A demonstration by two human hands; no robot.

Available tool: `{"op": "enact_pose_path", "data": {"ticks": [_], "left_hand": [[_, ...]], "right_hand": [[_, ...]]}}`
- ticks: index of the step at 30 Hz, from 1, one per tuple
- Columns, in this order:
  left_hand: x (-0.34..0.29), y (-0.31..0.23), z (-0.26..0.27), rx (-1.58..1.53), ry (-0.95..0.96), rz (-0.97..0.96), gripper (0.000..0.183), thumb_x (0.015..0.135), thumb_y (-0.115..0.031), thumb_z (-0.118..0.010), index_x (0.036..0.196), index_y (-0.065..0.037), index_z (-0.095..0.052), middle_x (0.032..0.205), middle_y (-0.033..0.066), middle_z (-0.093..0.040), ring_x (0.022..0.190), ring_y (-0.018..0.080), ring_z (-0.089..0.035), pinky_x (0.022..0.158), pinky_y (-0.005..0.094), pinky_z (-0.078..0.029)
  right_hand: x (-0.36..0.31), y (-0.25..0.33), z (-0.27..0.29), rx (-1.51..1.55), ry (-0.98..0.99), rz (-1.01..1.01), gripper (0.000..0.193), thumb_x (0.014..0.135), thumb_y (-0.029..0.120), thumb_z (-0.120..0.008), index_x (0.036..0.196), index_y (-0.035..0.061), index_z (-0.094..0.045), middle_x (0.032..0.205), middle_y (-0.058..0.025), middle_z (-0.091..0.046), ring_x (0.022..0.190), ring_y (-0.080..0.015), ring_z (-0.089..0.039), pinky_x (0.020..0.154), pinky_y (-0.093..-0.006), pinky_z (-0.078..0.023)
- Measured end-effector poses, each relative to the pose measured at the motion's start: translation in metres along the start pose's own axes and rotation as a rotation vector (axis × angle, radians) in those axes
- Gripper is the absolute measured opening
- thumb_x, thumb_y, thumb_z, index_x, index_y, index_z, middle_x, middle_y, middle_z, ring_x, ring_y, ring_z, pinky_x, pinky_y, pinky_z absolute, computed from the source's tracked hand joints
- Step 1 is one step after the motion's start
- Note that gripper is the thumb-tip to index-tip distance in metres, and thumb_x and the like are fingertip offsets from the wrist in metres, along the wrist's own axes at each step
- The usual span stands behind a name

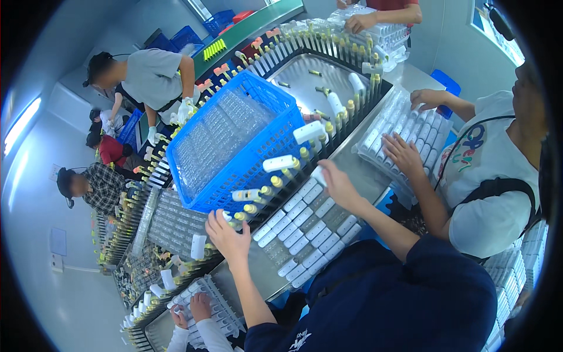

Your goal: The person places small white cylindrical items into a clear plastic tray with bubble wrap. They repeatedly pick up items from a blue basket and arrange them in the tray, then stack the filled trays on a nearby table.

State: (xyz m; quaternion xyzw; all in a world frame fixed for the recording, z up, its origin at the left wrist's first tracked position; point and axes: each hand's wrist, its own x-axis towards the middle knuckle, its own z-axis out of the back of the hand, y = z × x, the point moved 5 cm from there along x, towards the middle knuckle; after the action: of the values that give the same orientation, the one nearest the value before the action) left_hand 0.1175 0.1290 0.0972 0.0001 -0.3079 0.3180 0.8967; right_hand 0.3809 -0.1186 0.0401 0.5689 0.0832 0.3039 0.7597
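My left hand reaches to the edge of a rack of pegs, its fingers curled around a small white plastic casing, mostly hidden by the fingers. My right hand pinches another white plastic casing at the far right corner of a tray. That clear tray lies before me on a metal table, with rows of white oblong casings in it and several bare pockets. Yellow-tipped pegs stand between my hands, and white casings sit on some of them.
A blue crate holding clear plastic trays stands just beyond the pegs. To my right a co-worker's hands rest on a bagged tray of casings; at lower left another person's hands work over a tray. More people stand across the line.
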Motion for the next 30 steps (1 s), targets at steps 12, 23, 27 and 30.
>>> {"op": "enact_pose_path", "data": {"ticks": [12, 23, 27, 30], "left_hand": [[-0.021, 0.087, 0.015, 0.18, -0.068, 0.272, 0.079, 0.079, -0.029, -0.09, 0.145, -0.008, -0.051, 0.159, 0.026, -0.043, 0.149, 0.052, -0.037, 0.118, 0.0641, -0.042], [-0.139, 0.002, 0.004, -0.126, -0.239, 0.263, 0.04, 0.094, -0.009, -0.072, 0.132, 0.001, -0.063, 0.138, 0.0259, -0.062, 0.137, 0.0471, -0.054, 0.118, 0.057, -0.04], [-0.187, -0.038, -0.037, -0.315, 0.002, 0.211, 0.035, 0.092, -0.008, -0.073, 0.126, 0.0, -0.065, 0.131, 0.0225, -0.066, 0.126, 0.0441, -0.061, 0.109, 0.0539, -0.048], [-0.208, -0.032, -0.052, -0.355, 0.05, 0.248, 0.036, 0.093, -0.008, -0.073, 0.127, -0.001, -0.066, 0.131, 0.0215, -0.067, 0.124, 0.0429, -0.061, 0.107, 0.0533, -0.049]], "right_hand": [[0.068, -0.014, 0.11, 0.245, -0.511, 0.085, 0.037, 0.109, 0.026, -0.069, 0.135, 0.0005, -0.063, 0.092, -0.0057, -0.073, 0.07, -0.0097, -0.069, 0.061, -0.0277, -0.053], [0.202, -0.071, 0.13, -0.134, -0.789, -0.091, 0.055, 0.104, 0.044, -0.073, 0.13, -0.0033, -0.061, 0.112, -0.0256, -0.077, 0.103, -0.0386, -0.078, 0.091, -0.0469, -0.059], [0.225, -0.055, 0.128, -0.433, -0.573, -0.027, 0.054, 0.1, 0.042, -0.075, 0.129, -0.0027, -0.065, 0.121, -0.0309, -0.075, 0.115, -0.0481, -0.073, 0.099, -0.0518, -0.056], [0.232, -0.014, 0.081, -0.639, -0.136, 0.092, 0.054, 0.099, 0.041, -0.075, 0.128, -0.0038, -0.065, 0.122, -0.031, -0.074, 0.114, -0.0514, -0.071, 0.097, -0.053, -0.056]]}}
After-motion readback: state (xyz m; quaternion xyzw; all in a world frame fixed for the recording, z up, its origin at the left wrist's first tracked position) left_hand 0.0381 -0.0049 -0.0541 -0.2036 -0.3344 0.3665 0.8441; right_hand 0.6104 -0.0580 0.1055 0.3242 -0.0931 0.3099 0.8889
